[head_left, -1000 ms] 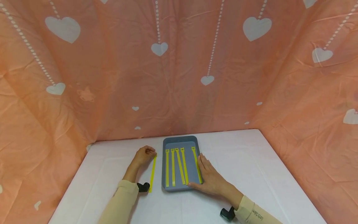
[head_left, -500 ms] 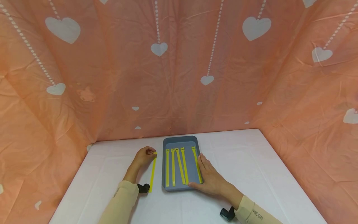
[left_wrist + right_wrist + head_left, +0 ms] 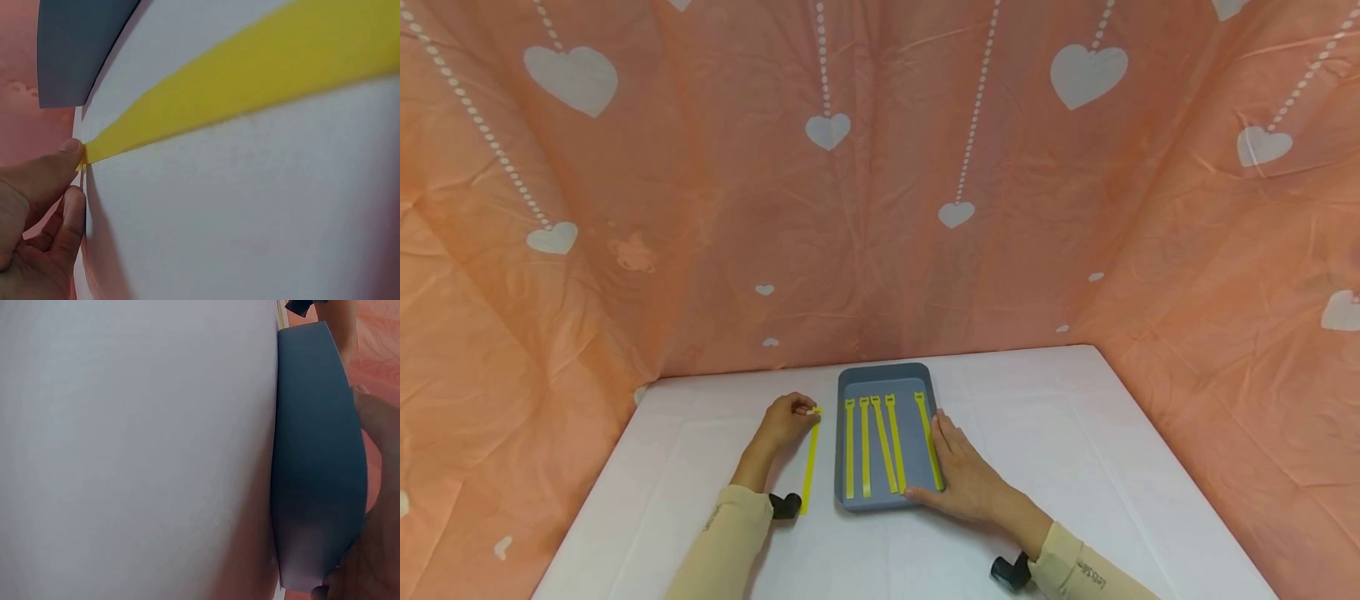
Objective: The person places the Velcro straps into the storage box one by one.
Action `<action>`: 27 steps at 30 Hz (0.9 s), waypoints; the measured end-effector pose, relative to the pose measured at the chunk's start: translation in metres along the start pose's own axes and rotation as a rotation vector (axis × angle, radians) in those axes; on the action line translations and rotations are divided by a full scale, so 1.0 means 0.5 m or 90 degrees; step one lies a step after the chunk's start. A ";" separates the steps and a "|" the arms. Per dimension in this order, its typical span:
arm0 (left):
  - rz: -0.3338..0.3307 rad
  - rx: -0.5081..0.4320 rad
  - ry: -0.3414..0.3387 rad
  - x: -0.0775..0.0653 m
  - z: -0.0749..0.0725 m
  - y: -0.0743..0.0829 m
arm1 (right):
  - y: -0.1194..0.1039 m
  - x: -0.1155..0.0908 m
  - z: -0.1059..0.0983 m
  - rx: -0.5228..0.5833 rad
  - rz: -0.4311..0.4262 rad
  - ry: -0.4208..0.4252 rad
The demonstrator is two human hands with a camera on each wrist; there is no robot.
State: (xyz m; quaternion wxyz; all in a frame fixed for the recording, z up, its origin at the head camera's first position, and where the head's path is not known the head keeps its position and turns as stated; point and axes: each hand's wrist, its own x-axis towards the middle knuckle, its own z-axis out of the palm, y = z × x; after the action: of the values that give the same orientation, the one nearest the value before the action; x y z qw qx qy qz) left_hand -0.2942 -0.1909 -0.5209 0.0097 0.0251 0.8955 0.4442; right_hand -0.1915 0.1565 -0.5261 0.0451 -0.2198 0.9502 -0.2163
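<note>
My left hand [image 3: 787, 418] pinches the notched head end of a yellow hook-and-loop cable tie [image 3: 810, 471] between thumb and fingertips. The tie's strip runs toward me along the white cloth, as the left wrist view shows up close. To its right is a grey-blue tray [image 3: 913, 433] holding several more yellow ties, lying lengthwise with heads at the far end. My right hand [image 3: 973, 487] rests on the tray's near right corner, fingers straight along the right rim and thumb over the front rim. In the right wrist view, the tray's outer wall [image 3: 319, 444] hides part of that hand.
A white cloth [image 3: 1045, 417] covers the table. Peach curtains [image 3: 880, 275] with white hearts enclose the back and both sides. Black wrist cameras sit at the left cuff [image 3: 786, 503] and the right cuff [image 3: 1011, 573].
The left fingertips have shifted slightly on the tie's head end, and more of that head now shows. The right hand and the tray stay in place.
</note>
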 end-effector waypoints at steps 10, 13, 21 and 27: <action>-0.007 0.012 0.001 0.000 0.004 -0.001 | 0.002 0.001 0.000 0.009 -0.011 0.002; -0.001 0.012 0.006 0.001 0.005 -0.001 | 0.002 0.002 0.000 0.008 -0.013 0.003; 0.007 0.019 0.013 -0.001 0.008 -0.002 | 0.002 0.003 0.001 0.005 -0.016 0.004; -0.008 0.002 0.019 -0.003 0.009 -0.002 | -0.003 -0.002 -0.001 0.012 -0.014 0.017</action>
State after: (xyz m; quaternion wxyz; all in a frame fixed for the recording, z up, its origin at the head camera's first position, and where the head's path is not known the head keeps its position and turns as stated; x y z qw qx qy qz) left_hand -0.2923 -0.1879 -0.5242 -0.0011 0.0124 0.8965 0.4428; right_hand -0.1902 0.1560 -0.5251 0.0320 -0.2268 0.9462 -0.2284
